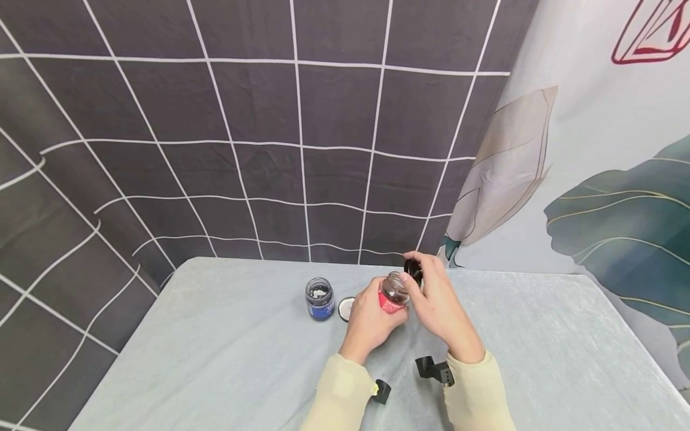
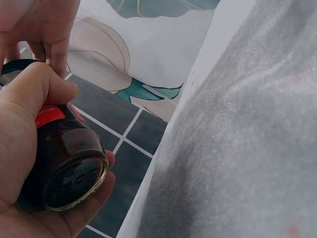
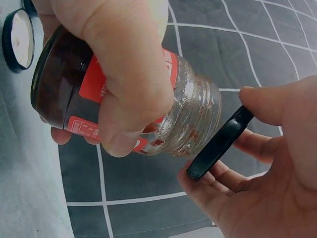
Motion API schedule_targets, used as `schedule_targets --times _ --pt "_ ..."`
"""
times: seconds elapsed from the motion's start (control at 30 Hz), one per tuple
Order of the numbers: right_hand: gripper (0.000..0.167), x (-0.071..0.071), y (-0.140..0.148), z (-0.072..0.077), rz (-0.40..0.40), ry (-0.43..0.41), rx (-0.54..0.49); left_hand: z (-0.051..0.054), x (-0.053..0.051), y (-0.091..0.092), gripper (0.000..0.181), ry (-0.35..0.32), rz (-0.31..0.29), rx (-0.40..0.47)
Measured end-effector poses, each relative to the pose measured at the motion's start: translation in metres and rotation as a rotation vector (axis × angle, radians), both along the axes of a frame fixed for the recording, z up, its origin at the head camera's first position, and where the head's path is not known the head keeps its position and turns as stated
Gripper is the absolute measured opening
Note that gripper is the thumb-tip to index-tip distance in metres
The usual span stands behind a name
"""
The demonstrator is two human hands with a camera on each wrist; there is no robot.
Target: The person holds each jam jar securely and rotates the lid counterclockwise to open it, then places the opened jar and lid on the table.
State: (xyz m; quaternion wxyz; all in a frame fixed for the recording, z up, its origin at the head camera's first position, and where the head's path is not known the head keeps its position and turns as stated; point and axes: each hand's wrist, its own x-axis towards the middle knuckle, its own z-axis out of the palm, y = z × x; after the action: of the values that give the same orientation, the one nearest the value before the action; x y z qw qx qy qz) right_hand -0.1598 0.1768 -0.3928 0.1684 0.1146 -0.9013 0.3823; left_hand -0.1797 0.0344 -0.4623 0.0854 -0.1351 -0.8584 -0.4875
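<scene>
My left hand (image 1: 372, 323) grips a glass jar (image 3: 185, 109) with a red label and dark contents, its mouth uncovered. In the left wrist view the jar's embossed base (image 2: 77, 183) faces the camera, thumb and fingers wrapped round the side. Beside the mouth, my right hand (image 1: 439, 302) pinches a black lid (image 3: 220, 144) by its rim between thumb and fingers. The lid is tilted and stands close to the glass rim. To the left on the table is a second jar (image 1: 320, 299), blue-labelled and uncovered, with something whitish inside.
Between the blue-labelled jar and my left hand lies another lid (image 1: 347, 309), its pale inner side up. A grey cloth covers the table (image 1: 232, 359). Behind it hangs a dark, white-gridded backdrop (image 1: 259, 120), with a leaf-patterned cloth (image 1: 609, 197) at the right.
</scene>
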Motion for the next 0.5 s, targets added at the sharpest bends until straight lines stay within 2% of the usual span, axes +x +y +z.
schedule_targets --times 0.5 --pt "0.040 -0.0010 0.0025 -0.0005 -0.001 0.046 -0.051 0.0011 0.0003 0.0006 0.058 -0.024 0.012 0.002"
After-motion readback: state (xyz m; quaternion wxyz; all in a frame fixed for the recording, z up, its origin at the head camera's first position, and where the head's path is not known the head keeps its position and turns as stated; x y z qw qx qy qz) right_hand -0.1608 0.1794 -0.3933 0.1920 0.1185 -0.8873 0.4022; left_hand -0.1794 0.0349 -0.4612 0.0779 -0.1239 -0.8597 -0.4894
